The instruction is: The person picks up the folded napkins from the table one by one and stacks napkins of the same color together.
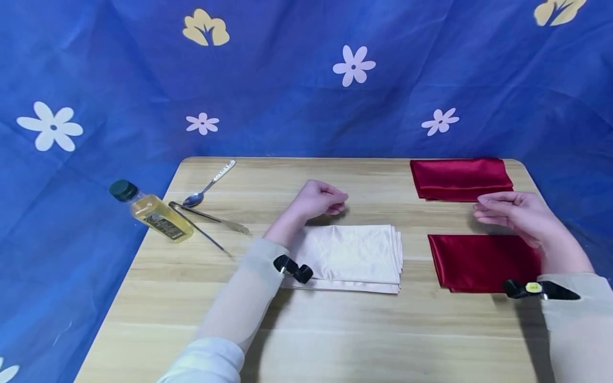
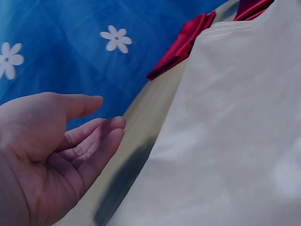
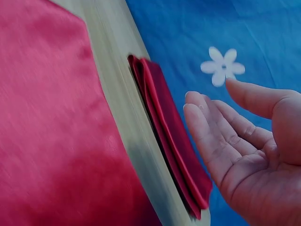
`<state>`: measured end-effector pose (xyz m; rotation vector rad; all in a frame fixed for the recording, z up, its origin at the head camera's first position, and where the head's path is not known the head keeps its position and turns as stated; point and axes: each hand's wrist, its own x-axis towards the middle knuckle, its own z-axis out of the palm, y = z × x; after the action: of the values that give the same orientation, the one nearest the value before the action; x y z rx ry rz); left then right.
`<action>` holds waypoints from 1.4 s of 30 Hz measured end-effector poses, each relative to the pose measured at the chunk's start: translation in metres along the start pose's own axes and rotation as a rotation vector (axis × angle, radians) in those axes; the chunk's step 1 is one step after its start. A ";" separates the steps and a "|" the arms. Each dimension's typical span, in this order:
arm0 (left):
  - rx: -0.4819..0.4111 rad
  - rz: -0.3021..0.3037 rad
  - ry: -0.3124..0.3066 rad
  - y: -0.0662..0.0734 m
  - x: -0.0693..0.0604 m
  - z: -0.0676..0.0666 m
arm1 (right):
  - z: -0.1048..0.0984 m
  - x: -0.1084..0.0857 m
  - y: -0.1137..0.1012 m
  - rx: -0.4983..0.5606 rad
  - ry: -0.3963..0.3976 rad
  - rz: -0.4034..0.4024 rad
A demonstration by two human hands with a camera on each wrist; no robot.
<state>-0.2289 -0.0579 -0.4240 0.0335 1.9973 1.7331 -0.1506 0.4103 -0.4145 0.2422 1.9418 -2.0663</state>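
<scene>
Over the table (image 1: 335, 335), left hand (image 1: 320, 201) and right hand (image 1: 519, 215) hang empty, fingers relaxed — one just past the white cloth (image 1: 354, 255), one between the near red cloth (image 1: 479, 263) and far red cloth (image 1: 460, 178). Slippery folds probably want light, flat palms.

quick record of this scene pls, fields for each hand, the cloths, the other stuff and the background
left hand: left hand empty, fingers loosely bent, nearest the white cloth
right hand: right hand empty, near the far red cloth and near red cloth
cloths: three, all folded; white mid-table, reds at right
left side: green-capped bottle of yellowish liquid, spoon, slim metal utensils (type unclear)
surface: wood-grain table
background: blue fabric, flower prints
</scene>
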 end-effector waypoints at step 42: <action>-0.164 -0.076 0.083 0.030 0.105 0.144 | -0.108 0.074 0.005 -0.420 0.313 0.102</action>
<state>-0.2759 0.1154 -0.4421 -0.1700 1.8814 1.8698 -0.2271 0.5101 -0.4507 0.5818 2.4316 -1.5810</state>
